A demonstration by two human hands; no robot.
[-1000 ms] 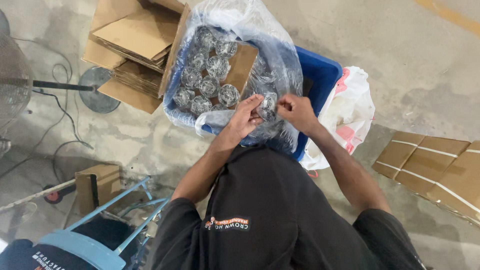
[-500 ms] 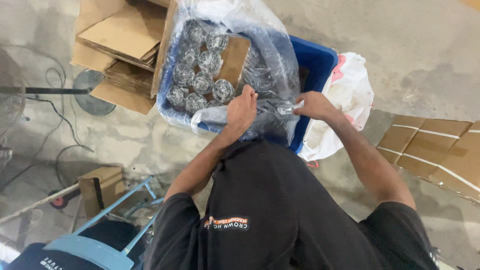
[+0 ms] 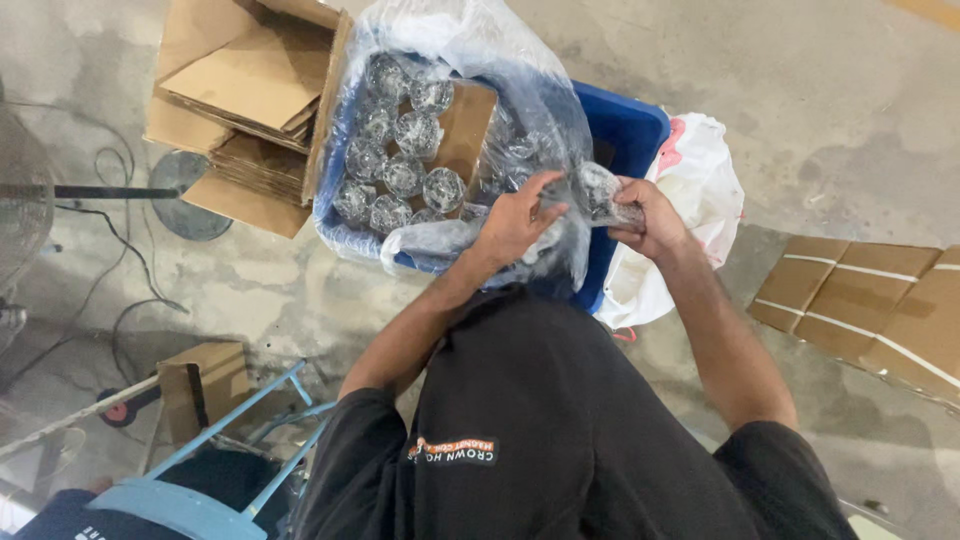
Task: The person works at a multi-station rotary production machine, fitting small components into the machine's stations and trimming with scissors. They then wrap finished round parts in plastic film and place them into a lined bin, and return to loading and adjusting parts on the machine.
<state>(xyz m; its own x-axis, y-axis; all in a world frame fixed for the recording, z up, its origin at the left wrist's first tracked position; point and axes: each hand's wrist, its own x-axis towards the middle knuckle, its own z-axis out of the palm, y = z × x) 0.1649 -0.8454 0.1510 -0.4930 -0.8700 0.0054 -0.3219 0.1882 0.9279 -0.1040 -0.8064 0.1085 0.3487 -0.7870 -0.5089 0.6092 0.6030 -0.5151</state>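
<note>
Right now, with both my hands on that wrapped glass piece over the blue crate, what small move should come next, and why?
Probably draw the wrapped glass piece clear of the clear plastic liner. The right hand grips it at the crate's edge, the left hand presses on the liner beside it, and the film looks bunched between them. More glass pieces sit in rows in the blue crate, so lifting gently seems wise.

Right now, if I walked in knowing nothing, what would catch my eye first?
Most likely the blue crate at top centre, lined with a clear plastic bag and packed with glittering glass pieces. Just below it, the person's left hand presses on the plastic while the right hand grips a plastic-wrapped glass piece. Open cardboard boxes stand to the crate's left on the concrete floor.
</note>
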